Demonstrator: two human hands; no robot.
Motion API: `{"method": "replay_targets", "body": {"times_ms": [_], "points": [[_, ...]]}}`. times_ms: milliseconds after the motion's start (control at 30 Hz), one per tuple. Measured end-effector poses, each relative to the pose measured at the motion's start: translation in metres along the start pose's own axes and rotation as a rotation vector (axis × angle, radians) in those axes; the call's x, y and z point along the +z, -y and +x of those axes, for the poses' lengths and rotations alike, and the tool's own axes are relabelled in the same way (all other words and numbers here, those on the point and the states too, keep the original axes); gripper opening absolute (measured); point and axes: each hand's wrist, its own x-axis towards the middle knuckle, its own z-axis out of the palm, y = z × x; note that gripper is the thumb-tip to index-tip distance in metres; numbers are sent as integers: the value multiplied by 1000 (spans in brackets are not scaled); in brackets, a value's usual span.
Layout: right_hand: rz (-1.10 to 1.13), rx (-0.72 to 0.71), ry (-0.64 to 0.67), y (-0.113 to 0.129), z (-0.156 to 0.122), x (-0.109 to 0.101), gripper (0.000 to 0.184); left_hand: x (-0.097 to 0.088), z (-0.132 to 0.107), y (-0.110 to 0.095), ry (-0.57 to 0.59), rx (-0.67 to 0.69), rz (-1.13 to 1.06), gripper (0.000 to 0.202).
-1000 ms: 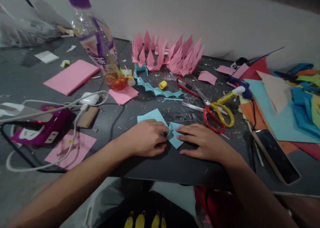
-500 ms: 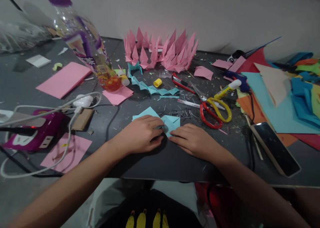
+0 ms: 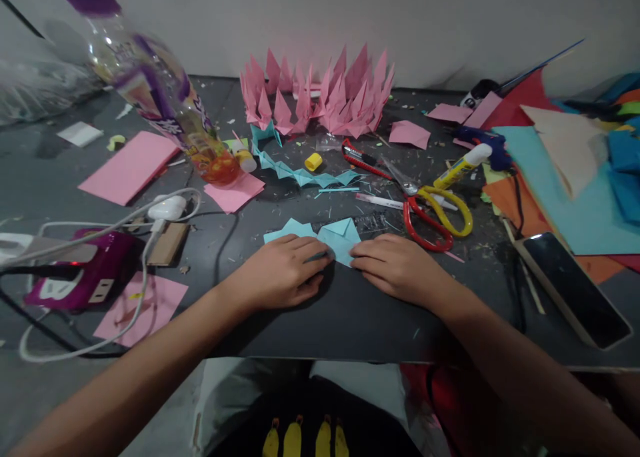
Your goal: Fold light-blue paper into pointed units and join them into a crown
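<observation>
Hands (image 3: 287,270) (image 3: 395,267) closer now, flat on blue paper (image 3: 343,237).

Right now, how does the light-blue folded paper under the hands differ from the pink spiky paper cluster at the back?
The light-blue folded paper lies flat on the dark table, pressed under the left hand and right hand. The pink spiky paper cluster stands upright near the wall, untouched. The blue paper is small. The pink cluster is much wider, with many points. Both are folded coloured paper.
</observation>
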Motion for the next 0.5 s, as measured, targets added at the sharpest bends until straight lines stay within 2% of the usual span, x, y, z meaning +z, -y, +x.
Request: {"method": "replay_targets", "body": {"times_ms": [300, 500], "points": [[7, 72, 28, 5, -1, 2, 18, 4, 1, -13, -15, -74, 86, 23], [270, 292, 20, 4, 2, 4, 15, 4, -3, -10, -49, -60, 0, 31]]}}
